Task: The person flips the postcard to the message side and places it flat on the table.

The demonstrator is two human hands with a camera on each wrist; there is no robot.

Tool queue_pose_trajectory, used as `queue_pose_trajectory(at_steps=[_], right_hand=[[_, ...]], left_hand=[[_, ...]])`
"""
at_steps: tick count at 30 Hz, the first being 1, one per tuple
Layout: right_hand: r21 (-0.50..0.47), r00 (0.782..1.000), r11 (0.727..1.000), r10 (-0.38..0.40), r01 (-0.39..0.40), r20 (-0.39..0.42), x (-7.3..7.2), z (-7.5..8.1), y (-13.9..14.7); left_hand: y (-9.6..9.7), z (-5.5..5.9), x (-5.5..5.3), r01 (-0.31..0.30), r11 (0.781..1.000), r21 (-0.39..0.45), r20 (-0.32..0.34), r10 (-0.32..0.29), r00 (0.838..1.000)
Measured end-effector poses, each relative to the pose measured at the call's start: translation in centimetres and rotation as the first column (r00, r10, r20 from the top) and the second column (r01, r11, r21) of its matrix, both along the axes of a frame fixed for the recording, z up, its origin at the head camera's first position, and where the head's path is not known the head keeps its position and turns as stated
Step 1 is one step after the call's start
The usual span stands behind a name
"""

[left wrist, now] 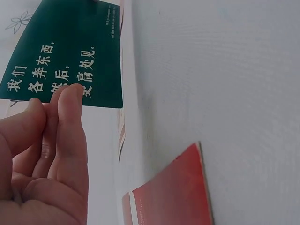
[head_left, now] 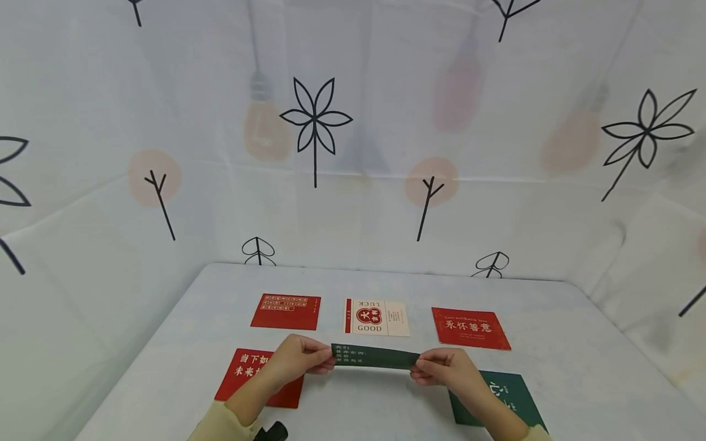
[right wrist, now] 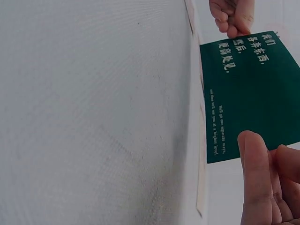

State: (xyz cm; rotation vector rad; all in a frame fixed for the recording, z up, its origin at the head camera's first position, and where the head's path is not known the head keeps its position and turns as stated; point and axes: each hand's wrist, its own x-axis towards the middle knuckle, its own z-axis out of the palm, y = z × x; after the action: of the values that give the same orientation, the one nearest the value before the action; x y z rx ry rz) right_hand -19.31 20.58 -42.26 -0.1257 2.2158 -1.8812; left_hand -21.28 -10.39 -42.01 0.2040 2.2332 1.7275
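Note:
A dark green postcard with white Chinese lettering is held up between both hands, above the table. My left hand pinches its left edge between thumb and fingers, and my right hand pinches its right edge the same way. The lettered face of the green postcard shows in the left wrist view. In the right wrist view, smaller English lines run near one side of the green postcard. Under the left forearm lies a red card, partly covered. Another green card is partly hidden by the right arm.
Along the back of the white table lie a red card with small boxes, a cream card reading GOOD LUCK, and a red card with white lettering. A black object shows at the front edge. Patterned cloth hangs behind.

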Motion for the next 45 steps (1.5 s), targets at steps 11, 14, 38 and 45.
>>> queue_pose_trajectory(at_steps=[11,14,38,45], right_hand=[[-0.013,1.0,1.0,0.0,0.0,0.002,-0.01,-0.14,0.05],[-0.016,1.0,1.0,-0.007,0.007,0.002,0.03,-0.11,0.01],[0.06,0.995,0.993,-0.101,0.1,0.017,0.29,-0.27,-0.49],[0.064,0.994,0.992,-0.107,0.107,0.004,0.33,-0.19,-0.68]], left_hand=[[-0.01,0.16,0.23,-0.023,1.0,0.015,0.03,0.022,0.999],[-0.02,0.18,0.29,-0.033,0.999,0.024,0.049,0.032,0.998],[-0.06,0.09,0.45,-0.056,0.997,0.046,0.076,0.052,0.996],[0.04,-0.09,0.41,-0.066,0.997,0.045,0.073,0.063,0.995]])
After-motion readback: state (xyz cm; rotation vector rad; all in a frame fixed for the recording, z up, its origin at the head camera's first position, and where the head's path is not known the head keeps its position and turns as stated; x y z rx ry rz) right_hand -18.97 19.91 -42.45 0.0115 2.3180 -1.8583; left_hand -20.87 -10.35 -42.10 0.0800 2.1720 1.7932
